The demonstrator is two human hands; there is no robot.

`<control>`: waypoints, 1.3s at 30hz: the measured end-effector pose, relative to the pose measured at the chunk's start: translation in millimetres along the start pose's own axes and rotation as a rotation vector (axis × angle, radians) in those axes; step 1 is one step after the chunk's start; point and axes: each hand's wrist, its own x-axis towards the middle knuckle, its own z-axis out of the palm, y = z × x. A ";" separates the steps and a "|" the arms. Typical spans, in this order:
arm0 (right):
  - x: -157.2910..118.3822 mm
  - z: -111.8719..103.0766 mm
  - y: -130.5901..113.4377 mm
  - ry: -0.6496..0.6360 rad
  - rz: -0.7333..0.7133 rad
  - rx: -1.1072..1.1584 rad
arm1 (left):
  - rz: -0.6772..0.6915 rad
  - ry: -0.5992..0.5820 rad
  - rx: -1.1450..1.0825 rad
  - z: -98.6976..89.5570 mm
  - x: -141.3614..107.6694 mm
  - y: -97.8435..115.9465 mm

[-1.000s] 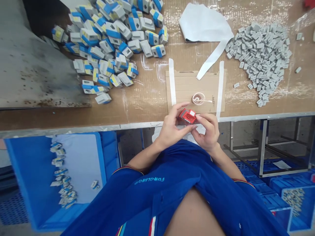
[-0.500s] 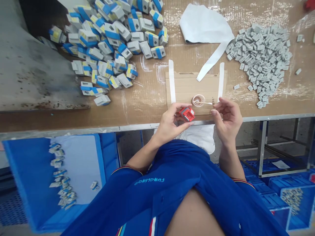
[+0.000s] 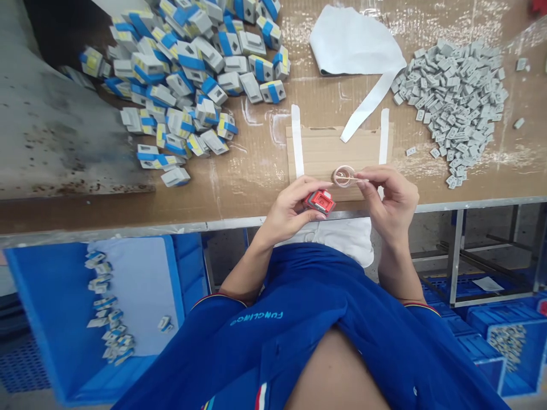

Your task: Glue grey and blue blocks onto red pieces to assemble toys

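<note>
Head view: we take the clear round cup as the centre of the dial, twelve o'clock at the top. It stands upright on a brown cardboard sheet, whose sides carry two white tape strips, on the brown-covered worktop.

We find the left hand at eight o'clock, gripping a small red block with grey sides between thumb and fingers. The block lies between seven and eight o'clock, just beside the cup, over the worktop's near edge; a recess in it faces up.

We find the right hand between three and four o'clock, thumb and fingers pinched on a thin white stick. The stick's far end lies within the cup's outline; we cannot tell whether it touches the bottom.

At twelve o'clock we note a white sheet with a long tail; at two, a heap of small grey rectangular tiles; at ten, a pile of grey blocks banded blue and yellow. Farther out, at eight, stands a blue plastic crate holding similar banded blocks.
</note>
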 end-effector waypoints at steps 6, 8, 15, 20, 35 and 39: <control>7.0 2.0 -0.3 0.045 0.002 0.017 | 0.032 -0.009 -0.008 -1.0 -1.9 -1.5; 9.6 3.7 1.3 0.049 -0.005 -0.010 | 0.036 0.005 -0.022 -0.5 -2.0 -3.0; 17.2 10.8 4.0 0.064 -0.085 -0.017 | -0.055 0.051 -0.183 3.2 -5.2 -6.8; 21.6 13.6 4.9 0.022 -0.068 -0.023 | -0.022 0.069 -0.157 2.4 -4.9 -5.3; 12.7 20.0 21.4 0.211 0.053 0.070 | 0.019 0.067 -0.092 2.2 -0.1 -2.4; 9.7 15.4 25.9 0.220 0.180 0.166 | -0.004 0.067 -0.126 2.9 -0.1 -1.6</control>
